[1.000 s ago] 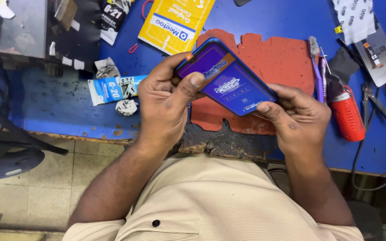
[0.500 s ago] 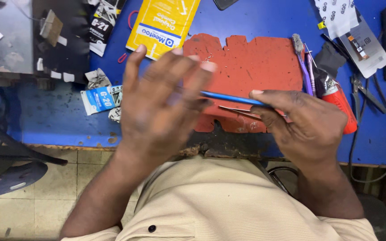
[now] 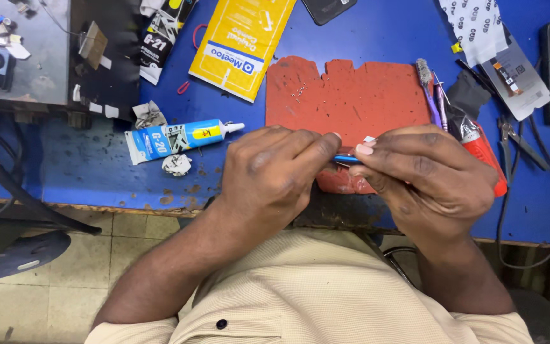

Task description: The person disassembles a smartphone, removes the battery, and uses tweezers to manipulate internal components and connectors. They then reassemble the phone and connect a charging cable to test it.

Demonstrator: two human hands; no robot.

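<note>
You've got bright, even light from above, and colours read strongly on the blue bench and the red mat. Shadows are soft and short; the darkest patch sits under the near bench edge, left. Faint sheen on the glue tube and the yellow packet. Focus is sharp across the bench, with no blur on your hands. Edges show little bending.

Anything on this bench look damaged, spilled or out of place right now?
Yes. The red mat has a ragged, notched top edge and bits of debris on it. The blue bench top is stained and chipped by its front edge, with crumpled paper scraps beside the blue glue tube. Both hands pinch a blue phone edge-on.
</note>
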